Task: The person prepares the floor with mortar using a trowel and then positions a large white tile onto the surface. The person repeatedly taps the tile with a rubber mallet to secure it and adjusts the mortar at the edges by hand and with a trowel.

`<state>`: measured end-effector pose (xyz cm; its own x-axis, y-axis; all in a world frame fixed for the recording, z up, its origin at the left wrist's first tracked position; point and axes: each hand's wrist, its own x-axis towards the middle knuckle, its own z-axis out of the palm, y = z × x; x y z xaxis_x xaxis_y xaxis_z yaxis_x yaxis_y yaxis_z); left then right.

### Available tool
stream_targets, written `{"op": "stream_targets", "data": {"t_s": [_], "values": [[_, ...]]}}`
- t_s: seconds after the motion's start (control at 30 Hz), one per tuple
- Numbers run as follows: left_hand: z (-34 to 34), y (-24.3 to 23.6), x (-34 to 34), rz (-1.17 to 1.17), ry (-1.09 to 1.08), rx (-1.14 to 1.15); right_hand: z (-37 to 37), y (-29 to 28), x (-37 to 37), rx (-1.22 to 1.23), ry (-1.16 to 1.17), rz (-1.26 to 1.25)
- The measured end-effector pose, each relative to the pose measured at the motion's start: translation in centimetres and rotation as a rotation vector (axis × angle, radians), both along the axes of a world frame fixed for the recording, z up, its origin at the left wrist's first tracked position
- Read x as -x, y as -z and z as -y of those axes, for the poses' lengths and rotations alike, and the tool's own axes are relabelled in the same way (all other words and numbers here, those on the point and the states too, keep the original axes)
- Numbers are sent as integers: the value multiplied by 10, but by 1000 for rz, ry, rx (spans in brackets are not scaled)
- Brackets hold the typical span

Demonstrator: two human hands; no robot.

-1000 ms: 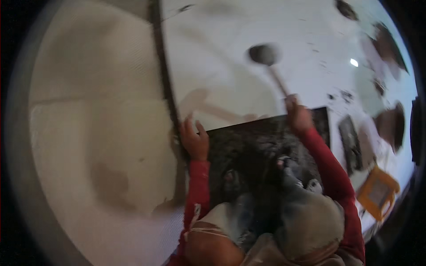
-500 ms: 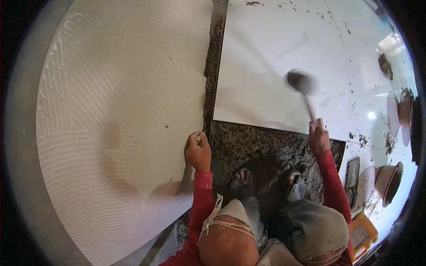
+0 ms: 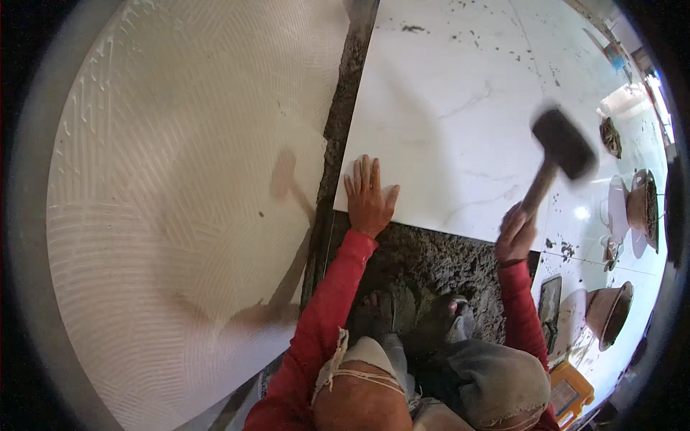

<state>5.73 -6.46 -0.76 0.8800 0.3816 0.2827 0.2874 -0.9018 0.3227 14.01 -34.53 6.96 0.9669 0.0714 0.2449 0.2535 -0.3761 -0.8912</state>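
My left hand [image 3: 370, 201] lies spread on a white, grey-veined tile [image 3: 420, 144], near its front left corner. My right hand [image 3: 516, 233] grips the wooden handle of a black-headed rubber mallet [image 3: 563, 144]; the head, slightly blurred, is over the tile's right part, its height unclear. A strip of dark, rough mortar [image 3: 338, 108] runs along the tile's left edge, and a wider mortar bed [image 3: 431, 258] lies in front of it, under my feet. To the left is a large cream sheet [image 3: 165, 201] covered in combed ridges, with the mallet's shadow on it.
More white tiles [image 3: 589, 266], speckled with dark crumbs, stretch right, holding two bowls [image 3: 609, 316] [image 3: 640, 212], a flat trowel [image 3: 550, 309], a yellow object with a handle [image 3: 571, 395] and a dark crumpled item [image 3: 611, 136]. My knees and feet fill the lower middle.
My left hand has left the cream sheet's edge and now rests flattened on the tile. My right hand and the mallet have shifted right; the view has swung slightly.
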Motion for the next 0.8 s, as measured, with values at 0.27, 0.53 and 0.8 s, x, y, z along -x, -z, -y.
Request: {"op": "stream_targets", "data": {"t_s": [0.27, 0.53, 0.8], "values": [[-50, 3, 6, -44, -324, -37, 5, -20, 5, 91, 50, -105], [-50, -30, 112, -329, -414, 450, 68, 42, 23, 642, -119, -75], [-45, -28, 120, -34, -569, 212, 54, -2, 31, -46, -48, -360]]}}
